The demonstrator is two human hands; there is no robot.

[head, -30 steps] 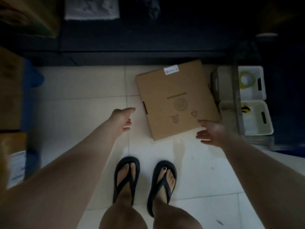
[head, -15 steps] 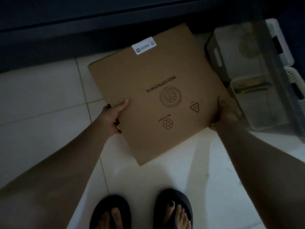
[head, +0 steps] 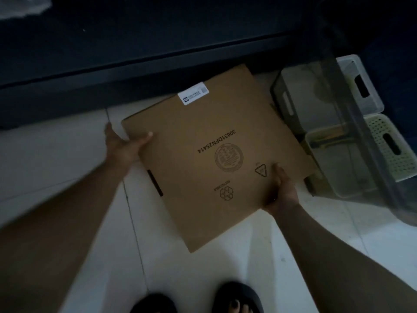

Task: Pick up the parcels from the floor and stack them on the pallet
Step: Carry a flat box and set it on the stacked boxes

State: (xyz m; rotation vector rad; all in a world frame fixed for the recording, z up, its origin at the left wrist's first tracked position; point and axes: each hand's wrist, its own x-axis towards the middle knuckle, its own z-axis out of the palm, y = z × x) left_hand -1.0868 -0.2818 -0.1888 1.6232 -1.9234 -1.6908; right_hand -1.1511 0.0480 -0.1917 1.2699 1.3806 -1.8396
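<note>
The left hand (head: 126,146) grips the left edge of the flat cardboard parcel (head: 214,166), with the thumb lying on its top face. The right hand (head: 281,193) grips the near right edge in the same way. The parcel is between both hands, over the white tiled floor (head: 56,154). Just right of the right hand stands a clear plastic bin (head: 352,132).

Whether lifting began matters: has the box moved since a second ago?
Yes, upward: the box now overlaps the bin it lay beside, gripped by left hand and right hand.
</note>
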